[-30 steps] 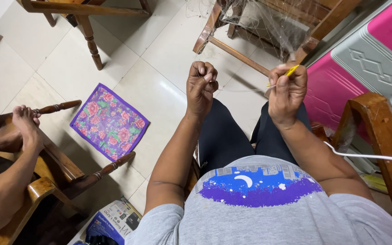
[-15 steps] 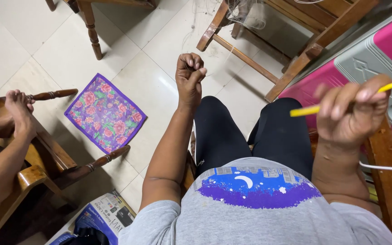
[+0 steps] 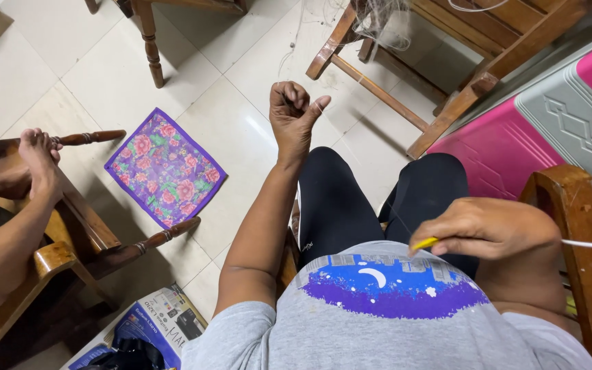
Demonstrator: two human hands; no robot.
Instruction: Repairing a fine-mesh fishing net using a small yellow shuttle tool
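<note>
Two hands of the wearer: left hand (image 3: 294, 115), right hand (image 3: 491, 229). One yellow needle (image 3: 424, 242). One floral cloth (image 3: 164, 168) on the floor. One printed box (image 3: 157, 322). One pink-and-grey plastic tub (image 3: 556, 116). One other person's foot (image 3: 39, 156).

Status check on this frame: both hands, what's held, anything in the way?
Left hand raised, fist closed, content unclear. Right hand at waist, gripping yellow tool. Floral cloth on floor, apart. Nothing between hands.

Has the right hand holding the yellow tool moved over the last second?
Yes. The right hand with the yellow tool has dropped from beside the raised left hand to the lap, near the wooden armrest.
</note>
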